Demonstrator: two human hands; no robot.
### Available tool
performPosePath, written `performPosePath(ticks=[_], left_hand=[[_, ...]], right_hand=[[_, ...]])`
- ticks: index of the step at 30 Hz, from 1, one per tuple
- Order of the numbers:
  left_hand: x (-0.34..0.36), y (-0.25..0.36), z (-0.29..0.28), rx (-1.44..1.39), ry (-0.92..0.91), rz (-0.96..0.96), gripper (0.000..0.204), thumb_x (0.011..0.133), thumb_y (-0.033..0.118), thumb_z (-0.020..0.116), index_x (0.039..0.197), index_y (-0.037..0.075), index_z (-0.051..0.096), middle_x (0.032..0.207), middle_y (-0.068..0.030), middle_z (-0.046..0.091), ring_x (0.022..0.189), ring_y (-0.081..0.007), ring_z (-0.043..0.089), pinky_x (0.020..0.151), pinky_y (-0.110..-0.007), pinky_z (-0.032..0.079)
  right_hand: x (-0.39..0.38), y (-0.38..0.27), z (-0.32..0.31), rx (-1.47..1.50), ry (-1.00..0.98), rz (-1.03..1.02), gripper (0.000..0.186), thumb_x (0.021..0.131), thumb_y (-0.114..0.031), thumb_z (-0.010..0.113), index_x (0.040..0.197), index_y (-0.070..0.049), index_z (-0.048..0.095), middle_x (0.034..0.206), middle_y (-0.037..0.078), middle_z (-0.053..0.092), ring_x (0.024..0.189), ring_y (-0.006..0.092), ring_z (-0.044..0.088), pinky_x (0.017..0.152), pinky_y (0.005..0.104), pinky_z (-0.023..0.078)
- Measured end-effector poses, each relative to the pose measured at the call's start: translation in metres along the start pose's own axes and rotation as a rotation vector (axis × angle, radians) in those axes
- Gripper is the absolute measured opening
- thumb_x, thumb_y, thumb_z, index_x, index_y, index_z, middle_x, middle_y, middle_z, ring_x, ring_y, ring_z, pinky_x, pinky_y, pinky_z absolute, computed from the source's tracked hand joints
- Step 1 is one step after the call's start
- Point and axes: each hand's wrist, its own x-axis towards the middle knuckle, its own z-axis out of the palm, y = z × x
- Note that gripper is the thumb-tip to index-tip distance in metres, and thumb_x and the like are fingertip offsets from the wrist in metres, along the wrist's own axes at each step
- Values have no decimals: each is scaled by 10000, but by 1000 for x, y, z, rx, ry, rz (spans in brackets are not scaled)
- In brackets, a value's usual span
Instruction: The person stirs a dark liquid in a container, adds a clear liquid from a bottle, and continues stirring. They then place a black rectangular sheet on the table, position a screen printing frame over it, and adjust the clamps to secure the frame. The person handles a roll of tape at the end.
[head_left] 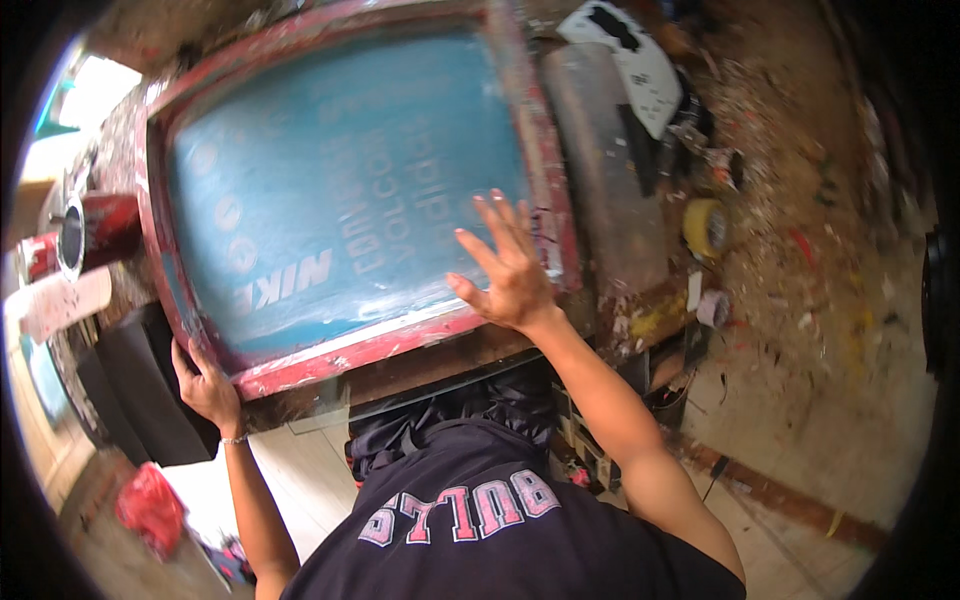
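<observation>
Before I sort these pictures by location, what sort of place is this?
Probably a screen-printing workshop, judging by the blue screen with pale lettering in its scuffed red frame. A roll of yellow tape to the right and a red can-like container to the left also suggest a workshop.

At my upper left I record white glare at a bright opening (pixel 103 88), detail washed out. Below me lies pale tiled floor (pixel 312 475). To my right, brown ground (pixel 790 215) is littered with scraps and flecks. A worn brown strip (pixel 775 493) crosses the tiles at lower right.
</observation>
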Motion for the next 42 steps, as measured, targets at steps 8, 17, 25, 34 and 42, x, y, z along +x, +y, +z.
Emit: performPosePath(ticks=[8,17,25,34,42], left_hand=[[21,14,4,256,-78,210,475,1032,286,508,1374,-43,528,1269,-317,620,1126,-503,614,955,-534,503],[19,11,0,187,-57,195,469,1019,263,548,1350,-67,524,1222,-316,642,1091,-492,637,932,-532,517],[21,-1,-6,132,-50,194,457,1003,233,575,1352,-59,534,1203,-308,650,1092,-487,633,934,-533,513],[49,-41,10,89,-73,417,340,977,291,486,1194,56,603,1123,-232,704,1020,-473,663,878,-554,527],[52,-15,17,413,-101,361,412,1017,323,494,1141,-61,579,1042,-341,679,983,-516,646,837,-600,491]], right_hand=[[-1,6,8,-60,269,75,534,941,-414,639,1226,36,667,1479,324,455,1420,514,371,1197,602,262],[-15,21,3,-175,271,402,846,953,-415,633,1575,12,251,1596,349,252,1490,488,247,1251,523,189],[-20,15,4,-177,283,402,795,955,-462,605,1531,19,344,1574,279,369,1471,447,327,1227,502,267],[-9,21,13,-162,351,431,702,922,-458,641,1446,-21,473,1557,231,411,1457,421,352,1179,503,346],[-22,35,16,-106,442,415,648,939,-410,623,1375,55,507,1555,278,399,1470,436,340,1231,485,280]])
